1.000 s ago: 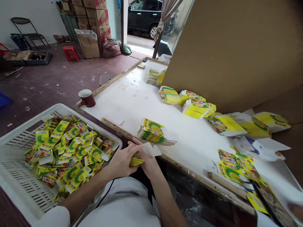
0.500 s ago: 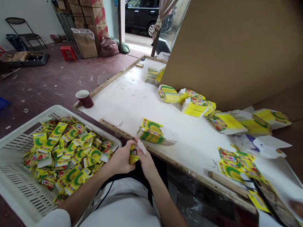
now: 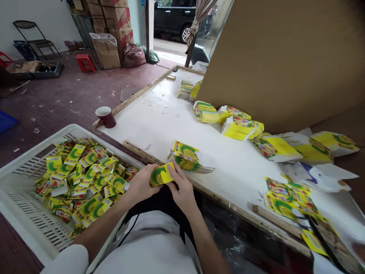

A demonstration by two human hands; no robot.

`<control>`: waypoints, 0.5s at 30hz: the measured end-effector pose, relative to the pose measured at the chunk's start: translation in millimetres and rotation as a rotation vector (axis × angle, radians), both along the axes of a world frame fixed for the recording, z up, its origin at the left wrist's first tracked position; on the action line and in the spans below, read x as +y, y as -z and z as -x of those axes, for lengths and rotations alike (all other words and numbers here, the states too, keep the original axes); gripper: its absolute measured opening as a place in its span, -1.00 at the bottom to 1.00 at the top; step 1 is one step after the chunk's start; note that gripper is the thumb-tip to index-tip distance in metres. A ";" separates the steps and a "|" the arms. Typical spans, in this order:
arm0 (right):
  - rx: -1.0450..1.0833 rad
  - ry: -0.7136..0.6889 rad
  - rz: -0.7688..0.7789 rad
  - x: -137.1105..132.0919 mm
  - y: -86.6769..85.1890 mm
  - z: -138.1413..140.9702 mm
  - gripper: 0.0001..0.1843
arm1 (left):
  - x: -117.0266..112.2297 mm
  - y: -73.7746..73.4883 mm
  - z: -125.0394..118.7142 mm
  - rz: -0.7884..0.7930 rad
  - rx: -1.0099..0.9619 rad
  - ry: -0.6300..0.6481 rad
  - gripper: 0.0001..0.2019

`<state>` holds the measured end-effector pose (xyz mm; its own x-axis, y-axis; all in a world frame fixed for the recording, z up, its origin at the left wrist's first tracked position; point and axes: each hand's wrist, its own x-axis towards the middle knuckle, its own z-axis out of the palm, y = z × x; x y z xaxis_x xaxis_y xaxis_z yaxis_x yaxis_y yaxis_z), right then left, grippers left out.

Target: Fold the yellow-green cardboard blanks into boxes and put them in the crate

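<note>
Carton [image 3: 162, 174], small, yellow-green: held at the table [image 3: 159, 121] edge, pinched endwise between left hand [image 3: 141, 186] and right hand [image 3: 182, 189], fingers pressed on its ends, apparently to square it. Flat carton stack [image 3: 185, 155] lay just beyond, handy; basket [image 3: 71, 131] of folded cartons stood left.

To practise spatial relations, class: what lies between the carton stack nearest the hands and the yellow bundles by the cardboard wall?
Only bare white tabletop; in the head view nothing rests between the carton stack and the yellow bundles.
</note>
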<state>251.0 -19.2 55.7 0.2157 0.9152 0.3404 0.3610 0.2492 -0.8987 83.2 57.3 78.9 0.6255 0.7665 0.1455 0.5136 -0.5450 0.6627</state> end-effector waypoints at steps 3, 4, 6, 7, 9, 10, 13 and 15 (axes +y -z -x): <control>-0.110 -0.109 0.010 -2.9 -17.6 -10.1 -0.60 | 6.7 -8.7 4.8 -0.021 -0.019 0.021 -0.48; -0.136 -0.139 0.027 -3.4 -23.3 -15.6 -0.62 | 9.2 -11.9 5.9 -0.023 -0.025 0.041 -0.47; -0.190 -0.207 0.075 -3.0 -32.3 -27.9 -0.64 | 13.9 -18.8 6.4 -0.016 -0.041 0.090 -0.46; -0.210 -0.235 0.098 -2.1 -35.0 -32.9 -0.64 | 15.7 -22.1 5.7 -0.015 -0.048 0.110 -0.47; -0.199 -0.229 0.112 0.7 -36.4 -36.8 -0.65 | 17.6 -27.4 1.7 -0.021 -0.049 0.137 -0.48; -0.168 -0.196 0.103 2.2 -35.5 -35.1 -0.68 | 17.7 -28.9 -1.3 -0.030 -0.045 0.140 -0.49; -0.060 -0.070 0.059 5.3 -30.4 -21.5 -0.72 | 15.9 -29.0 -9.3 -0.058 -0.035 0.123 -0.49; -0.019 -0.079 0.051 5.4 -28.8 -15.4 -0.52 | 16.0 -26.9 -7.5 -0.054 -0.025 0.115 -0.47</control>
